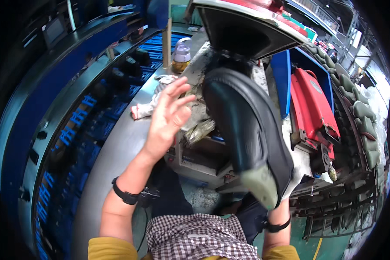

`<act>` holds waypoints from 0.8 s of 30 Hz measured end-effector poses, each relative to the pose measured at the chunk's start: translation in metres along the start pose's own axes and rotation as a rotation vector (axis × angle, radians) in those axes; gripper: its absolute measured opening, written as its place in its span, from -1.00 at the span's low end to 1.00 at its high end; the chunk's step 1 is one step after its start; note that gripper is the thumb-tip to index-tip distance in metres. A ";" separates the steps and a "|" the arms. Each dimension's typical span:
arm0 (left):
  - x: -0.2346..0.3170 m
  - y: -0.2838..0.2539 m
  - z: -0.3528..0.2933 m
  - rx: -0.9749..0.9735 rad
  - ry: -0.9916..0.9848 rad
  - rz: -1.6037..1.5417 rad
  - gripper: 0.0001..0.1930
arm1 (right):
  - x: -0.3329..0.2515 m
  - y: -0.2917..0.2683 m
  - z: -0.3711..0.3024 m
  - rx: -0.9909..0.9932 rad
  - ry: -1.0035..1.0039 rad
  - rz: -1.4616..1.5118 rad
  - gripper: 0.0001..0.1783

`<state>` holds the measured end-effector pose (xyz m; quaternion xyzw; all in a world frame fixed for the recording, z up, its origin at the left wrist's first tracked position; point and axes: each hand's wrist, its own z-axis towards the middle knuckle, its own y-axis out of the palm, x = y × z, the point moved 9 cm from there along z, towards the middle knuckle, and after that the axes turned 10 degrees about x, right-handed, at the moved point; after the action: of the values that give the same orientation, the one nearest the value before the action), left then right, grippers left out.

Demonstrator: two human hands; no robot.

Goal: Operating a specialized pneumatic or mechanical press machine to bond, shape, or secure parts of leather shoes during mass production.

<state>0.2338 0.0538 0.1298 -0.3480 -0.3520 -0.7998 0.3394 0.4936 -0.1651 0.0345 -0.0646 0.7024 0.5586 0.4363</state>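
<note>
I had the left hand raised just to the left of the black boot, its grip open and holding nothing, the fingers spread and a little bent. The boot filled the middle of my view, tilted, toe end up by the machine head with its red top and dark underside. A grey-green last showed at the boot's lower end. My right hand, in what looked like a white glove, was at the right edge of that lower end; the boot covered most of it, so I could not tell whether that grip was closed.

Past the left hand, I saw a loose glove with reddish trim on the tabletop, and beyond it a bottle with a pale purple top and amber contents. To the right of the boot I had a red machine beside a blue panel, with rows of grey-green lasts farther right.
</note>
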 end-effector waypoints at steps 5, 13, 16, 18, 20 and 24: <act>0.018 -0.001 -0.052 0.041 -0.037 -0.056 -0.09 | 0.096 -0.058 -0.045 -0.052 0.254 0.269 0.09; 0.028 -0.042 -0.127 -0.027 0.050 0.320 -0.02 | 0.193 -0.055 -0.064 -0.114 0.732 0.378 0.10; 0.029 -0.052 -0.138 0.001 0.018 0.390 -0.05 | 0.215 -0.057 -0.070 -0.097 0.825 0.415 0.07; 0.029 -0.056 -0.144 0.023 -0.012 0.422 -0.06 | 0.223 -0.049 -0.072 -0.147 0.860 0.448 0.07; 0.031 -0.059 -0.148 0.043 -0.039 0.453 -0.07 | 0.233 -0.050 -0.074 -0.142 0.907 0.502 -0.01; 0.035 -0.061 -0.149 0.054 -0.021 0.599 -0.01 | 0.260 -0.085 -0.081 -0.004 0.965 0.482 -0.13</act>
<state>0.1198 -0.0437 0.0613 -0.4354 -0.2584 -0.6508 0.5657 0.3402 -0.1614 -0.2056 -0.1516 0.8168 0.5512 -0.0769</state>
